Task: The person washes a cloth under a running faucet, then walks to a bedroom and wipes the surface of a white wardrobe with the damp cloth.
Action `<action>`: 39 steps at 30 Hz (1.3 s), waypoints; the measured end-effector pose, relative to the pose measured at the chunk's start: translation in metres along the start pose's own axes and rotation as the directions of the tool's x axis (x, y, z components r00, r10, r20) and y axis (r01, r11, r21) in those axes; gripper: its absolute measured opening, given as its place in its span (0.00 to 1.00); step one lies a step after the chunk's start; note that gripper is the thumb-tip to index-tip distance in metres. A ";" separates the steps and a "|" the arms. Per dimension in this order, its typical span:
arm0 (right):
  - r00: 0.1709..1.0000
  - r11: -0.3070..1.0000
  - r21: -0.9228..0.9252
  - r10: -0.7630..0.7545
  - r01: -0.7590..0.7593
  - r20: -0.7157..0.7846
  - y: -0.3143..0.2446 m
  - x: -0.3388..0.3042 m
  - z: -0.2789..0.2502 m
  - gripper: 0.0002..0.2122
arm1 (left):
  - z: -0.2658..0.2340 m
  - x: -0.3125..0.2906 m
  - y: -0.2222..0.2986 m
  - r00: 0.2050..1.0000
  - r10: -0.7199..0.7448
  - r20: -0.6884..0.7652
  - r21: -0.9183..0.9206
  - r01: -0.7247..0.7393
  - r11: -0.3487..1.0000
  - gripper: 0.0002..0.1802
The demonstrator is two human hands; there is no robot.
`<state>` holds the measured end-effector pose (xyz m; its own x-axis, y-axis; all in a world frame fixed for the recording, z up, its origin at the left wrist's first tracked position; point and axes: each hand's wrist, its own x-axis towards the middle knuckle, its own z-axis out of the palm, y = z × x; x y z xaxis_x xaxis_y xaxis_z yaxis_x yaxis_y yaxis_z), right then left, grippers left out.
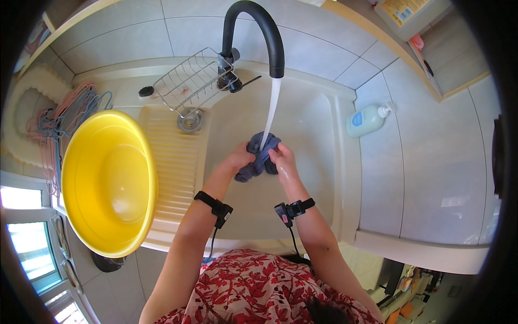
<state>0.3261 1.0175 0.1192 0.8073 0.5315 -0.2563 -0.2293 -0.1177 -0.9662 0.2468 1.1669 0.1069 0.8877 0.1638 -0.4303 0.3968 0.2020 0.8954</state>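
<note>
Between my two hands a wet blue-grey cloth (257, 167) hangs bunched over the white sink (318, 178). My left hand (240, 155) grips its left side, with thumb and fingers closed on the fabric. On the right side, my right hand (284, 157) pinches the cloth near its upper edge. A stream of water (273, 105) runs from the black faucet (276, 59) down onto the cloth between the hands. Both wrists wear black straps with small devices, and cables trail from them.
Left of the sink, a yellow basin (116, 183) stands by the ribbed washboard (178, 167). A wire rack (197, 81) sits beside the faucet, above a metal drain strainer (190, 121). Hangers (70, 119) are piled at far left. A pale green pump bottle (368, 120) stands on the right ledge.
</note>
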 end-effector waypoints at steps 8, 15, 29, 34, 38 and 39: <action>0.821 0.582 0.609 0.523 -0.539 0.227 0.000 0.000 0.006 0.15 | 0.040 -0.018 0.032 0.959 0.103 -0.265 0.139 -0.068 0.988 0.16; 0.938 0.578 0.744 0.133 -0.335 0.320 0.069 0.020 -0.018 0.17 | 0.113 -0.051 0.041 0.763 0.624 -0.171 0.835 -0.223 0.502 0.19; 0.860 0.553 0.675 0.437 -0.488 0.264 0.014 0.005 0.020 0.13 | 0.060 -0.005 0.034 0.860 0.238 -0.452 0.668 0.149 0.729 0.16; 0.871 0.666 0.626 0.490 -0.407 0.045 0.020 0.003 0.025 0.11 | 0.051 -0.004 0.017 0.860 0.232 -0.455 0.627 0.124 0.769 0.17; 0.880 0.583 0.661 0.266 -0.472 0.394 0.037 -0.003 0.003 0.13 | 0.083 -0.020 0.021 0.867 0.353 -0.352 0.651 -0.044 0.758 0.16; 0.880 0.583 0.661 0.266 -0.473 0.394 0.040 -0.002 0.004 0.13 | 0.074 -0.017 0.022 0.867 0.353 -0.352 0.651 -0.044 0.758 0.16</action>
<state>0.3130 1.0151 0.0814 0.4349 0.7668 -0.4722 -0.8747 0.2350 -0.4239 0.2576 1.0975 0.1421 0.8275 0.5530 -0.0972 0.4135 -0.4831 0.7718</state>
